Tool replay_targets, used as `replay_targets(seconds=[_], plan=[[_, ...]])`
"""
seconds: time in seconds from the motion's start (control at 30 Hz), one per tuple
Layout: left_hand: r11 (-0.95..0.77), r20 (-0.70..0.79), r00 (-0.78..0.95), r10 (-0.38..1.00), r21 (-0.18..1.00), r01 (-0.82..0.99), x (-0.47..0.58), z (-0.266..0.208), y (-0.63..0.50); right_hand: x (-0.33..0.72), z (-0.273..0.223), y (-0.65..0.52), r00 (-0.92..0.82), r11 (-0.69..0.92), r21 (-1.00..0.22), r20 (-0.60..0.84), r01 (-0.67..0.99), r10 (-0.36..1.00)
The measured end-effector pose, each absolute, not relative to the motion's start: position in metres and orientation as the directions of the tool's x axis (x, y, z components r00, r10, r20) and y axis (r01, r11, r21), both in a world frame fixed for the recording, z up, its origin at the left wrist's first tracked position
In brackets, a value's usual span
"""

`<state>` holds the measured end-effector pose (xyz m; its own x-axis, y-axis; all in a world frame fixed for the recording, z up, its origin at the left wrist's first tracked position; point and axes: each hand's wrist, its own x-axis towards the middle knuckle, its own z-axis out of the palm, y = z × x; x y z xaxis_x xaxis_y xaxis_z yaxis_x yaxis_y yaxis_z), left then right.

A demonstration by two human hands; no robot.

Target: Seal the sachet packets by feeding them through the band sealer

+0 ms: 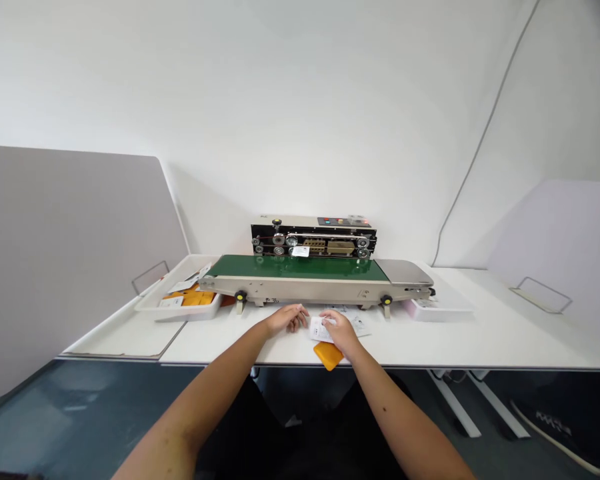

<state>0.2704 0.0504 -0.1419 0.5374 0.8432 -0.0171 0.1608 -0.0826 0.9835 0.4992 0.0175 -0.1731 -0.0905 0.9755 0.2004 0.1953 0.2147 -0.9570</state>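
My right hand (337, 328) pinches a small white packet with dark print (320, 330) over the front of the table. An orange pouch or cloth piece (329, 356) lies below that packet, close to the table's front edge. Just left of the packet is my left hand (289, 319), its fingers loosely bent and apart, with nothing visible in them. Partly behind my right hand, a printed white sheet or packet (360, 327) rests on the table. A band sealing machine (295, 291) with a green conveyor belt (300, 268) stands behind both hands.
On the left, a white bin (145, 303) holds orange pieces and white packets. Another white tray (445, 310) sits under the machine's right end. One small white packet (301, 251) is at the sealing rollers. Grey partitions (70, 247) flank the white table (505, 340).
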Motion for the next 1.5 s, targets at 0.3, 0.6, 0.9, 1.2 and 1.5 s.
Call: replay_targets(seconds=[0.3, 0.6, 0.9, 1.2, 1.5], plan=[[-0.068, 0.041, 0.557, 0.829, 0.997, 0.029, 0.262, -0.153, 0.063, 0.47, -0.183, 0.039, -0.111, 0.105, -0.994, 0.103, 0.012, 0.989], [-0.06, 0.08, 0.532, 0.843, 0.997, -0.055, 0.26, -0.162, 0.065, 0.473, -0.185, 0.034, -0.161, 0.078, -0.991, 0.06, 0.11, 0.985], [-0.036, 0.083, 0.576, 0.813, 0.995, -0.093, 0.257, -0.161, 0.067, 0.519, -0.116, 0.045, -0.448, 0.247, -0.83, -0.004, 0.5, 0.894], [-0.04, 0.095, 0.564, 0.821, 0.993, -0.109, 0.254, -0.162, 0.067, 0.624, -0.026, 0.14, 0.371, 0.226, -0.968, 0.173, -0.106, 0.912], [-0.041, 0.097, 0.556, 0.826, 0.993, -0.114, 0.254, -0.161, 0.066, 0.608, -0.027, 0.181, 0.393, -0.083, -0.995, -0.101, -0.062, 0.914]])
